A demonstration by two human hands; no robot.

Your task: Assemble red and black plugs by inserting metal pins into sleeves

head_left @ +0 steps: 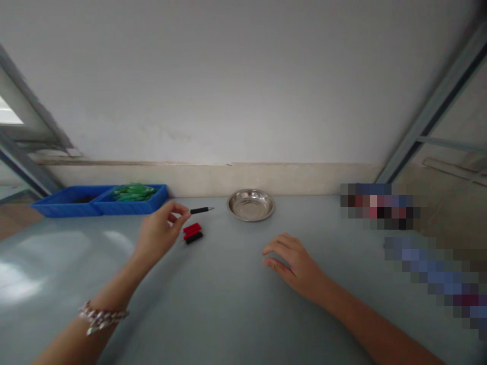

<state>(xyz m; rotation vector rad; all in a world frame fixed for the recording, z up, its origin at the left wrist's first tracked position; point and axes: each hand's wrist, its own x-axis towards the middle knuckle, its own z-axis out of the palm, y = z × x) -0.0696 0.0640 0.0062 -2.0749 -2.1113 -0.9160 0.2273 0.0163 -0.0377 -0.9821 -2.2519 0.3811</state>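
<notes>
My left hand (162, 228) is raised above the table on the left, thumb and forefinger pinching a slim black pen-like piece (200, 210). Its silver pointed end faces right, and the fingertips hide its other end. Just below and to the right of that hand, small red pieces (192, 228) and a black piece (194, 238) lie side by side on the table. My right hand (292, 261) is near the middle right with its fingers loosely curved and apart, nothing between them. A round shiny metal dish (250, 217) stands beyond both hands, against the wall.
Two joined blue trays (131, 207) stand at the back left; one holds green pieces (134, 192), the other something dark. The grey table (228, 304) meets a wall (243, 91) behind. Metal frame posts rise at both sides. Blurred-out patches cover the right edge.
</notes>
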